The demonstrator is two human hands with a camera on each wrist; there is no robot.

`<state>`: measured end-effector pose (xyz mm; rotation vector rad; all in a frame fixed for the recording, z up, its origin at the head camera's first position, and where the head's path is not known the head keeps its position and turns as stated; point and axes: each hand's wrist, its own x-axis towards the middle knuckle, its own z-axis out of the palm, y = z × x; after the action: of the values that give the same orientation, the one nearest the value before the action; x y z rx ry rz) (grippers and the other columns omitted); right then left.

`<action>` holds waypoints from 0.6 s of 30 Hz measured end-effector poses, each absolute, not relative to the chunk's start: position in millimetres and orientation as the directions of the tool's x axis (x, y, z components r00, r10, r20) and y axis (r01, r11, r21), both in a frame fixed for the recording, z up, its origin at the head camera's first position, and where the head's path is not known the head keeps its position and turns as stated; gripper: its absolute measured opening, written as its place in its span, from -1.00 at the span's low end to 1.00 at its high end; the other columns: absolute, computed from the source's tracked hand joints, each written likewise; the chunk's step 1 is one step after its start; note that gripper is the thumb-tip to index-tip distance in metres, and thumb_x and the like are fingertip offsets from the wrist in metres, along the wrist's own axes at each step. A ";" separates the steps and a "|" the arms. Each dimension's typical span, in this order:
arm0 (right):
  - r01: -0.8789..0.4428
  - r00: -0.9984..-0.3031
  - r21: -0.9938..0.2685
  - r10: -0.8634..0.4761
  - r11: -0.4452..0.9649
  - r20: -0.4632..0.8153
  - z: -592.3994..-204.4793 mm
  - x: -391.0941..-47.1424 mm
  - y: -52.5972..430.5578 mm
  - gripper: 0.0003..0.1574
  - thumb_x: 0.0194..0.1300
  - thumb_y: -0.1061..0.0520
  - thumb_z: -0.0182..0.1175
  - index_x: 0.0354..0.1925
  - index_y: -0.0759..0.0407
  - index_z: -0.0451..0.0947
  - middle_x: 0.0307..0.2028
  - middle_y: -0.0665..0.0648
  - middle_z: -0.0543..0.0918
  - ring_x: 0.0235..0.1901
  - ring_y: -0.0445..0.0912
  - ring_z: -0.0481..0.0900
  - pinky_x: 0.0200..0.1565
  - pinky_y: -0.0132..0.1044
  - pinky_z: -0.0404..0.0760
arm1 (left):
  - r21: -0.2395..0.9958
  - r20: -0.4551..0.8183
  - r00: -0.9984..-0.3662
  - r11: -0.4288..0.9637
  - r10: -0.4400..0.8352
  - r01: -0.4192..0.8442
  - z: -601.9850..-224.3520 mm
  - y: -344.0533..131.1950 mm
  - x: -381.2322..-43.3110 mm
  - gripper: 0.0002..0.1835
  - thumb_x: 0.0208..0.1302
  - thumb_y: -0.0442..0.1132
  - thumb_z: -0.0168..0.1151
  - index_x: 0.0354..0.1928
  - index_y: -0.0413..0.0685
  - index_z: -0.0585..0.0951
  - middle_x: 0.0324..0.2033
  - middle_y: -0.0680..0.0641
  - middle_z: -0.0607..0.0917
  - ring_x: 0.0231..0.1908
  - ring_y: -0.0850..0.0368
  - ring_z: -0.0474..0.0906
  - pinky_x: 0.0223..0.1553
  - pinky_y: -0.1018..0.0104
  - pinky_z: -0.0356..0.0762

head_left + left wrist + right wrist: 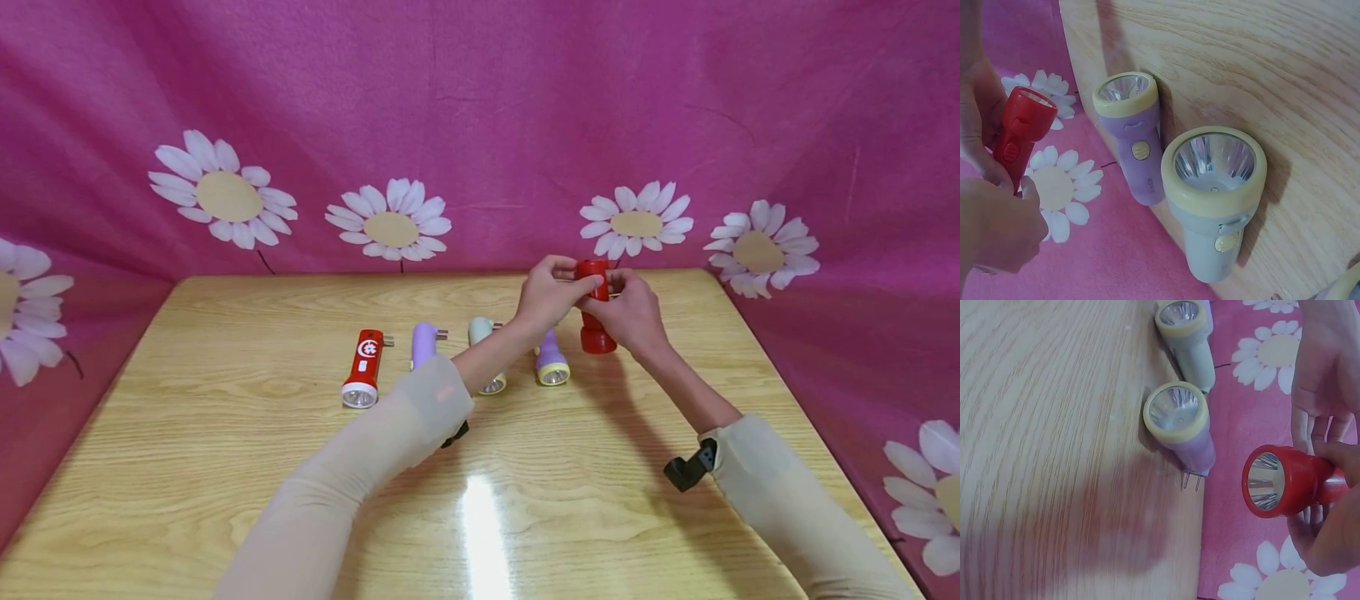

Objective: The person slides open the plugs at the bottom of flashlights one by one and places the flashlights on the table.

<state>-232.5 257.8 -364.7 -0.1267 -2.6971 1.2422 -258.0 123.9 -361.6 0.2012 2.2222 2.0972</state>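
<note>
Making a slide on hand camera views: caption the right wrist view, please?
Both hands hold a red flashlight above the wooden table, where two yellow-rimmed flashlights lie.

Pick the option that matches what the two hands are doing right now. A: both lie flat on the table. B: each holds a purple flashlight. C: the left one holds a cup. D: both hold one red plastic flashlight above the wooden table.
D: the left hand and right hand both grip the red plastic flashlight above the wooden table.
</note>
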 end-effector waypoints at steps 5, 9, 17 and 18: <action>-0.023 -0.980 -0.753 0.133 0.658 0.147 -364.6 -231.1 254.1 -0.25 0.04 -0.13 0.32 0.00 0.36 0.35 -0.21 0.28 0.51 -0.24 0.07 0.48 -0.23 -0.08 0.59 | 0.998 0.036 -0.991 0.052 0.132 0.043 -363.5 123.8 -258.0 -0.58 -0.03 -0.11 0.44 -0.14 -0.06 0.51 -0.36 0.06 0.58 -0.31 0.23 0.52 -0.35 0.44 0.54; -0.039 -0.980 -0.751 0.122 0.659 0.158 -364.0 -229.6 251.8 -0.30 0.04 -0.09 0.33 -0.03 0.35 0.37 -0.24 0.26 0.53 -0.26 0.05 0.49 -0.23 -0.10 0.58 | 0.998 0.043 -0.991 0.042 0.130 0.049 -364.9 122.3 -257.0 -0.60 -0.01 -0.14 0.42 -0.14 -0.08 0.50 -0.36 0.04 0.58 -0.31 0.21 0.51 -0.36 0.44 0.54; -0.077 -0.985 -0.760 0.069 0.646 0.158 -363.2 -227.2 254.9 -0.30 0.04 -0.11 0.34 -0.03 0.34 0.37 -0.23 0.24 0.52 -0.23 0.03 0.49 -0.17 -0.11 0.55 | 0.997 0.055 -0.988 0.038 0.141 0.061 -364.4 120.8 -255.7 -0.62 0.00 -0.18 0.41 -0.15 -0.12 0.50 -0.37 0.02 0.59 -0.31 0.20 0.51 -0.34 0.45 0.53; -0.080 -0.986 -0.765 0.062 0.639 0.155 -363.2 -227.1 255.7 -0.29 0.04 -0.11 0.35 -0.03 0.34 0.37 -0.23 0.24 0.51 -0.23 0.03 0.48 -0.16 -0.12 0.55 | 0.998 0.053 -0.988 0.032 0.145 0.059 -364.3 120.6 -255.7 -0.62 0.01 -0.18 0.41 -0.15 -0.12 0.50 -0.37 0.02 0.59 -0.31 0.20 0.51 -0.34 0.45 0.53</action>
<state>-227.1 255.7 -363.2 0.0147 -2.6907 1.2672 -255.7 120.6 -364.3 0.2188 2.2110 2.1315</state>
